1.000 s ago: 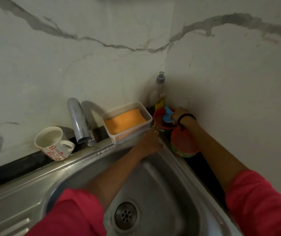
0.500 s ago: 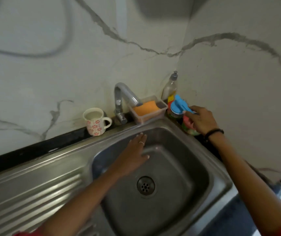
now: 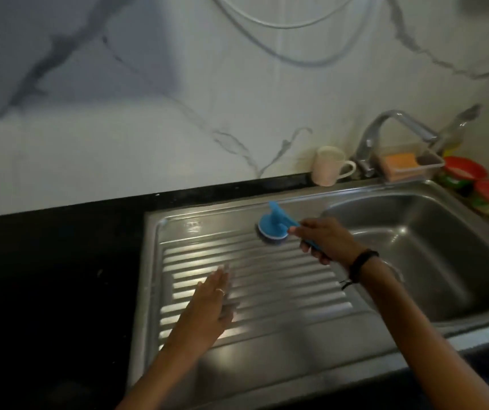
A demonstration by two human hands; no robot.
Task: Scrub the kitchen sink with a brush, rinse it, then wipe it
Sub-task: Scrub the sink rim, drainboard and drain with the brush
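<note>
- Right hand: grip clenched round the blue handle of the brush; thumb and fingers are curled over the handle, and a dark band is worn at the wrist.
- Brush: its round blue head is held at the far end of the drainboard, just left of the basin. Dark bristles are turned downward; whether they touch the steel cannot be told, as the area is blurred.
- Left hand: grip released, fingers straight and together, nothing held. It is seen over the ribbed middle of the drainboard, nearer the body than the brush and well apart from it. Contact with the ribs cannot be confirmed. A ring is seen on one finger.
- Sink: stainless steel, drainboard on the left and basin on the right, set into a black worktop.
- Tap: mounted behind the basin, its spout angled to the right.
- Mug: pale, upright on the worktop's back edge, just left of the tap's base, handle turned right.
- Clear tray: just right of the tap's base, an orange sponge lying in it.
- Bottle: behind the tray, in the corner, blurred.
- Red-and-green tubs: on the worktop right of the basin, near the corner.
- Wall: white marble-patterned, a pale hose looped across its upper part.
</note>
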